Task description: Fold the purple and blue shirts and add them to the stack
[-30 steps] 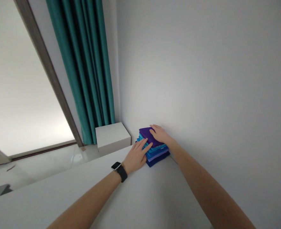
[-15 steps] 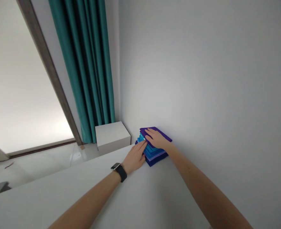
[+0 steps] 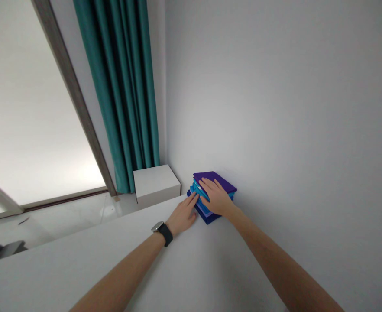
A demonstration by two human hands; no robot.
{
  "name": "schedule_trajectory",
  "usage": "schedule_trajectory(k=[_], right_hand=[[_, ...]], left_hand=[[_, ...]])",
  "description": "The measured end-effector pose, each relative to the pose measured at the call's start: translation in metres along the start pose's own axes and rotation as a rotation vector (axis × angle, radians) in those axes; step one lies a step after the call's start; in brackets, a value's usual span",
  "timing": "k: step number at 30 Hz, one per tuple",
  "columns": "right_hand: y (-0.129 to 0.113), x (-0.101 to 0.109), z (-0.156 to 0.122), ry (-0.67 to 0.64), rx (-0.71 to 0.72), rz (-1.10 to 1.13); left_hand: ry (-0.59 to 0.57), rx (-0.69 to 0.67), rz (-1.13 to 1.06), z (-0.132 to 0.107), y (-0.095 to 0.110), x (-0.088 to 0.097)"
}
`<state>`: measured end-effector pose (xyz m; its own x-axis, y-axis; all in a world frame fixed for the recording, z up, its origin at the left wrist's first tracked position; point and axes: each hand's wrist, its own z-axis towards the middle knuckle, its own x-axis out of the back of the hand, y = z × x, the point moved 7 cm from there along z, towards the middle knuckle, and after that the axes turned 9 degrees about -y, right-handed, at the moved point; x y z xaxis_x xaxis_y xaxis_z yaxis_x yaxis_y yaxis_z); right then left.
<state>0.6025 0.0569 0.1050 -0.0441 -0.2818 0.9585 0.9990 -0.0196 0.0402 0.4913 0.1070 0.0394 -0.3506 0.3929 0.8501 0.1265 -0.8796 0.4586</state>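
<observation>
A stack of folded cloths (image 3: 221, 183) in purple, teal and dark blue sits at the far corner of a white table (image 3: 90, 264), tight against the wall. My right hand (image 3: 216, 198) lies flat on the near side of the stack, fingers stretched out over the teal layers. My left hand (image 3: 183, 213), with a black watch (image 3: 162, 231) on its wrist, rests on the table with extended fingers touching the stack's left edge. Neither hand grips anything.
A plain white wall (image 3: 291, 121) runs along the table's right side. Past the table's far edge stand a white box (image 3: 156, 183) on the floor, a teal curtain (image 3: 126, 95) and a large bright window with a grey frame (image 3: 74, 97).
My right hand slid back from the far side of the top purple cloth toward the stack's near side. My left hand drew back slightly, from on the stack to its edge.
</observation>
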Motion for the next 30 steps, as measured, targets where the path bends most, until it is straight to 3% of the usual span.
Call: schedule_trajectory(k=[8, 11, 15, 19, 22, 25, 30], right_hand=[[-0.003, -0.003, -0.015, 0.114, 0.105, -0.038], [-0.011, 0.007, -0.016, 0.155, 0.134, -0.032], [-0.042, 0.015, -0.033, 0.267, 0.158, 0.042], [-0.076, -0.004, -0.063, 0.397, 0.114, 0.172], [-0.088, -0.023, -0.078, 0.399, 0.085, 0.244], [-0.069, -0.024, -0.081, 0.419, 0.013, 0.288], [0.018, -0.001, -0.075, 0.548, -0.227, 0.261]], left_hand=[[0.017, 0.013, -0.003, -0.037, -0.009, -0.027], [0.041, 0.021, -0.019, -0.039, -0.009, -0.025], [0.145, 0.085, -0.098, -0.043, -0.013, -0.012], [0.221, 0.171, -0.186, -0.048, -0.021, -0.004], [0.213, 0.157, -0.195, -0.049, -0.020, -0.002], [0.199, 0.131, -0.195, -0.049, -0.019, -0.003], [0.185, 0.118, -0.203, -0.050, -0.021, -0.007]])
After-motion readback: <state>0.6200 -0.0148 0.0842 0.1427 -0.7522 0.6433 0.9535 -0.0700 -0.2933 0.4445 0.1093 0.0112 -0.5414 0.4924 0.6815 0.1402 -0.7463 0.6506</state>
